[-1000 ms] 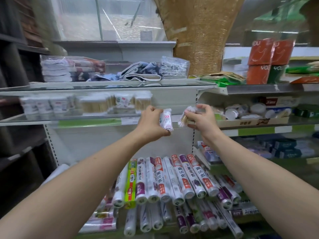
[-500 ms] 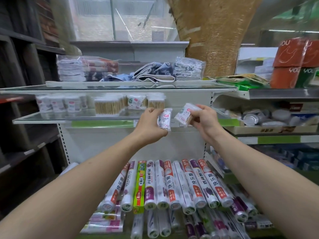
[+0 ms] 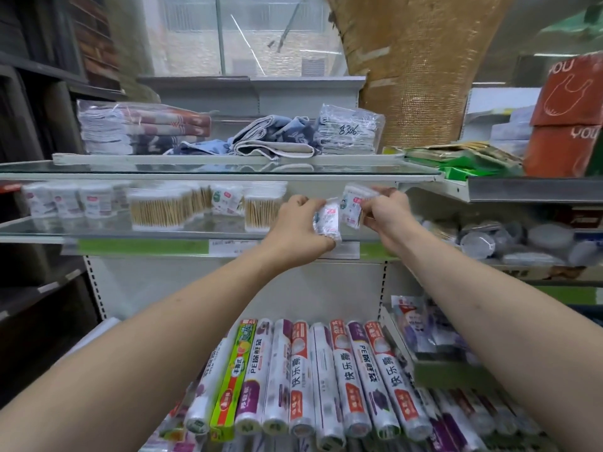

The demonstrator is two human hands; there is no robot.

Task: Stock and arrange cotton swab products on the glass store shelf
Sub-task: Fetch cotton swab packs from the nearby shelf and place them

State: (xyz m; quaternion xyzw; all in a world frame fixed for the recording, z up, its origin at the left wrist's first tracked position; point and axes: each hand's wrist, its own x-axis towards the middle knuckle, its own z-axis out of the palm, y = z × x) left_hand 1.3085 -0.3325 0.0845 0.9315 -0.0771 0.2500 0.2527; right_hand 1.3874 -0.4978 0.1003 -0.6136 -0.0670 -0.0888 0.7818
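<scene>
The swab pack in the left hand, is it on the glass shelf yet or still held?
Held. The left hand grips the swab pack at the glass shelf front edge; resting contact cannot be told.

folded towels (image 3: 143, 130) on top shelf, plastic-wrap rolls (image 3: 303, 376) below, red boxes (image 3: 569, 119)

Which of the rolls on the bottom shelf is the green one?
The green and yellow roll, second from the left in the front row. Its neighbours are white rolls with purple or red bands.
</scene>
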